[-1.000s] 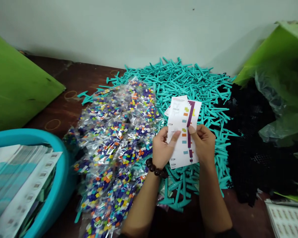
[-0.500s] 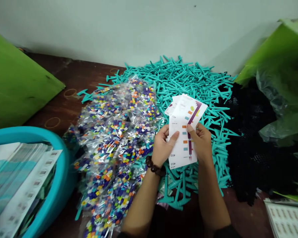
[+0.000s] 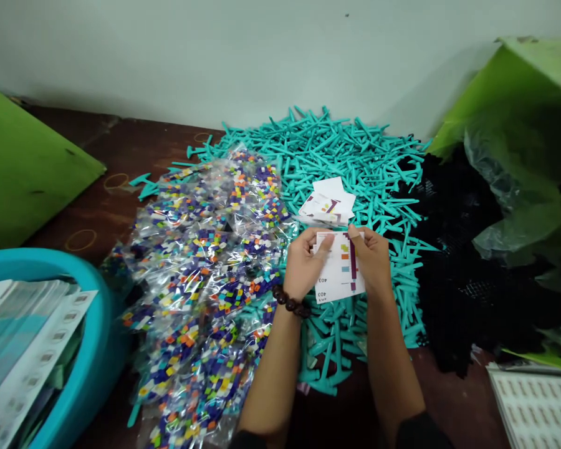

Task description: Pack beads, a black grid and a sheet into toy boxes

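Both hands grip a white printed paper sheet with purple, orange and blue blocks and the number 403 on it. My left hand, with a dark bead bracelet at its wrist, pinches the left edge, thumb on top. On the right edge, my right hand does the same. The sheet's top edge lies level between the thumbs. Just beyond it, more printed papers rest on a heap of teal plastic hammer-shaped pieces. Clear bags of small coloured pieces are piled to the left of my hands.
A teal tub holding printed sheets stands at the left. Green boxes flank the heap. Black mesh material and clear plastic lie at the right, above a stack of label sheets. A pale wall rises behind.
The sheet, earlier opened out long and pointing away, is now folded shorter between my hands. More of the loose papers behind it shows. The view has shifted slightly, moving things left.
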`<state>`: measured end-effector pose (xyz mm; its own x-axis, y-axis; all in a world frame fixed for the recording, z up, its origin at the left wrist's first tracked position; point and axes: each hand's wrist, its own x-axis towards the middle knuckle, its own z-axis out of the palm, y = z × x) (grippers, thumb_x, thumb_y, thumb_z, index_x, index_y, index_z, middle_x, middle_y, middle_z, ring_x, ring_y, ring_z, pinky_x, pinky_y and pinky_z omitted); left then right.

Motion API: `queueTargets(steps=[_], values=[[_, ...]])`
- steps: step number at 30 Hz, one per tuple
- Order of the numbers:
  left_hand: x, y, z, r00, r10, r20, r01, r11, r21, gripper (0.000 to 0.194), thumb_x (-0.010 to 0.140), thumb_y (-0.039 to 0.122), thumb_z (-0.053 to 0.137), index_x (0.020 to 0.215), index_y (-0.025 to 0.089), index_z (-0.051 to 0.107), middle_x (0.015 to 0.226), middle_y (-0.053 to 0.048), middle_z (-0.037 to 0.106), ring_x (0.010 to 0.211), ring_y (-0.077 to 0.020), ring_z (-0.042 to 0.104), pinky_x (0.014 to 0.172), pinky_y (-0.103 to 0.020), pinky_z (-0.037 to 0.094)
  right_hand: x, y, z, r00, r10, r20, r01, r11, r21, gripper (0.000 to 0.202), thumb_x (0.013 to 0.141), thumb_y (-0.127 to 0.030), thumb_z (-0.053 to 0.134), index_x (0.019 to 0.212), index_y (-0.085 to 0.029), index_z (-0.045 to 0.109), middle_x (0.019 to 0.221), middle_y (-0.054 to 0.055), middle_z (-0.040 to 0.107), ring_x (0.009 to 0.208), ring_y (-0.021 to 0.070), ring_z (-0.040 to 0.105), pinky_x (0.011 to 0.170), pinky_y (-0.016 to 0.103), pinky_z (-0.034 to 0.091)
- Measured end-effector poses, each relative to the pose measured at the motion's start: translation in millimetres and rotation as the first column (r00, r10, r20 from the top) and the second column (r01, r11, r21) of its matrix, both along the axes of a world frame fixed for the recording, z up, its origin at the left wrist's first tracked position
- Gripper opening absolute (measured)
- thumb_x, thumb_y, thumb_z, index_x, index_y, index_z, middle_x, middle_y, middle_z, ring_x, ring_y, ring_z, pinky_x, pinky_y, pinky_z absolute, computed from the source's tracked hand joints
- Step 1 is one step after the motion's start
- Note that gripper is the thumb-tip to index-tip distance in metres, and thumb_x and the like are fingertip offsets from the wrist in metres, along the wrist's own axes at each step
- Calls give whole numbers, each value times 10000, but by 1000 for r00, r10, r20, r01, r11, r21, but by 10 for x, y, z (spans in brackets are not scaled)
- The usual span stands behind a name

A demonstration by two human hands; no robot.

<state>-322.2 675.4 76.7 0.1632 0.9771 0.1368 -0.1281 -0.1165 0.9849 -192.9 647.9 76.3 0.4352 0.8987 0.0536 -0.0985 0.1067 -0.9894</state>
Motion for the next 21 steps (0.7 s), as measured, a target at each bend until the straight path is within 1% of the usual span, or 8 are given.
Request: queueTargets(steps=[3, 5, 7, 9, 12, 14, 18, 21], values=[[-17, 52, -32, 994, 81, -70, -80, 997, 16, 386, 801, 541, 742, 757, 170, 643, 651, -3, 631, 578, -131, 525, 536, -236, 394, 24, 9, 24, 993, 105, -56, -105, 994, -7, 356, 739, -519, 800, 796, -192, 672, 619, -43, 660, 518, 117, 566, 507, 235, 463], [-7, 85, -51, 965, 226, -130, -222, 974, 42, 459, 826, 553, 713, 623, 184, 532, 530, 40, 467, 501, -99, 384, 475, -229, 285, 23, 8, 40, 972, 207, -108, -209, 978, -8, 371, 691, -479, 845, 879, -194, 700, 713, -20, 723, 580, 148, 633, 563, 267, 523], [15, 100, -59, 947, 288, -142, -284, 958, 45, 543, 841, 596, 682, 566, 194, 441, 491, 58, 334, 477, -90, 294, 452, -235, 217, 14, 11, 40, 969, 218, -116, -220, 976, -2, 347, 695, -449, 844, 885, -190, 713, 778, 2, 756, 620, 163, 667, 590, 279, 545], [33, 94, -55, 974, 210, -88, -209, 978, 29, 526, 829, 628, 686, 607, 191, 494, 518, 49, 394, 497, -98, 362, 465, -227, 279, 4, 20, 30, 986, 136, -94, -134, 991, 28, 303, 741, -442, 811, 884, -193, 714, 826, 11, 772, 655, 168, 690, 613, 281, 559], [42, 65, -46, 1000, 20, 8, -20, 1000, 9, 455, 760, 610, 776, 805, 175, 652, 703, -7, 639, 631, -143, 566, 574, -243, 450, -5, 27, 24, 995, 38, -92, -32, 997, 72, 312, 788, -462, 772, 960, -211, 705, 858, 8, 783, 685, 174, 716, 652, 297, 590], [51, 51, -49, 998, 56, 29, -56, 998, -13, 470, 742, 615, 794, 827, 169, 670, 732, -22, 676, 633, -151, 586, 562, -248, 458, -2, 19, 31, 988, 90, -124, -86, 996, 38, 370, 768, -493, 788, 999, -223, 687, 807, 2, 780, 643, 186, 718, 621, 312, 598], [90, 45, -44, 955, 293, 52, -293, 956, -17, 530, 809, 699, 683, 729, 180, 617, 573, 16, 580, 501, -116, 486, 457, -230, 362, 8, 4, 23, 962, 223, -159, -228, 974, -15, 424, 670, -475, 859, 947, -205, 685, 772, 15, 778, 623, 209, 722, 611, 332, 599], [88, 58, -20, 986, 136, 92, -136, 991, -3, 520, 746, 652, 778, 920, 169, 693, 780, -35, 717, 690, -168, 646, 613, -252, 503, 11, 25, -11, 987, 117, -107, -114, 993, 33, 339, 707, -437, 816, 904, -196, 682, 802, 28, 784, 681, 210, 737, 649, 325, 594]])
